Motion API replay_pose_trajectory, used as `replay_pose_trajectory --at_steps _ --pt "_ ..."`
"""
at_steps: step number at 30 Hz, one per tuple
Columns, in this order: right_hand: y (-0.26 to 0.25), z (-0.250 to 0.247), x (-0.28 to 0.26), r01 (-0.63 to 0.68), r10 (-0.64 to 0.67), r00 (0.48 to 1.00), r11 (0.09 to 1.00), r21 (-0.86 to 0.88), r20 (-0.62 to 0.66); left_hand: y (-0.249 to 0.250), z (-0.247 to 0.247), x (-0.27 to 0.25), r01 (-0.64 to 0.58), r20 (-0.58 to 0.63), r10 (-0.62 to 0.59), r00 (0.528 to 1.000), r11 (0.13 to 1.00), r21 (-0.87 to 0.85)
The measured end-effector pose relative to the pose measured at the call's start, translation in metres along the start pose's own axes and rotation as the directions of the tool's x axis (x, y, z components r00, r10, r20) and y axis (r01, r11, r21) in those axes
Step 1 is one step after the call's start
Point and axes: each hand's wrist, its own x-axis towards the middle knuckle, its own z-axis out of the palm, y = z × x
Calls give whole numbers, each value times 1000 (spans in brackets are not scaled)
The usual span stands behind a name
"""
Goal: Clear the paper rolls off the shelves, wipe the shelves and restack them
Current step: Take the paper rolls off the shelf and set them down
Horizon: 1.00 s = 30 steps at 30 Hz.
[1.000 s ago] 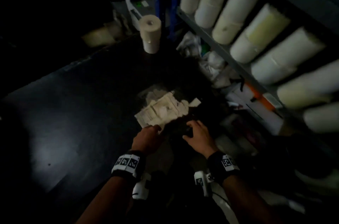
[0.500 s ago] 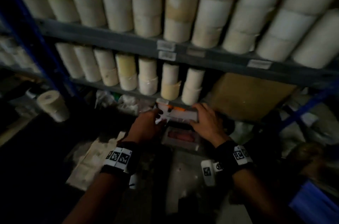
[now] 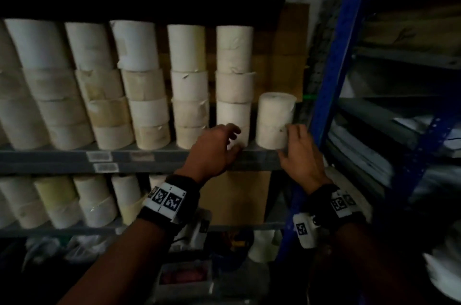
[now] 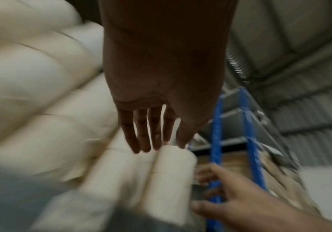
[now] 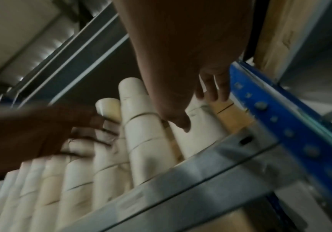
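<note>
Head view is showing both hands up at the grey shelf, where paper rolls are standing in stacked columns. Left hand is hovering in front of the bottom of the second column from the right, fingers loosely spread and slightly bent, gripping nothing; whether the fingertips are touching the paper is hard to tell from blur. Right hand is reaching to the short end stack, which is sitting just beside the blue upright; fingers are relaxed and apart, with the fingertips at the stack's lower right side and the thumb near its base, not wrapped round it.

Left wrist view is showing the left hand's fingers straight and a little apart, pointing at the top of a roll, and the right hand is coming in from the lower right with fingers spread by the blue post. Right wrist view is showing the right hand's fingers lying against the end stack, thumb extended lower down.

More rolls are sitting on the shelf below, partly cut off by the forearms. Both wrist views are motion-blurred, so actual contact is unclear. Lower part of the head view is too dark to make out.
</note>
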Motion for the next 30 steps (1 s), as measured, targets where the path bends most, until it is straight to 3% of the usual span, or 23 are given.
replay_pose_trajectory --at_steps 4,8,12,16,19,24,30 --pt "20 -2 30 -52 47 998 988 145 37 43 21 64 -112 -43 115 992 991 78" --pt "25 8 42 -86 60 993 959 269 104 70 45 120 -156 -5 163 987 951 266" --pt "31 28 48 -149 116 987 918 368 111 79 58 166 -103 139 48 989 903 418" --pt "39 39 51 -180 138 982 897 405 132 79 64 197 -33 279 -110 954 887 461" --pt "44 50 52 -187 156 982 888 420 107 81 66 207 -17 336 -168 927 874 485" --pt "44 53 54 -179 148 983 894 410 106 86 57 203 6 287 -165 944 876 482" --pt "45 57 68 -115 87 993 885 450 82 93 30 142 -54 86 18 996 899 436"
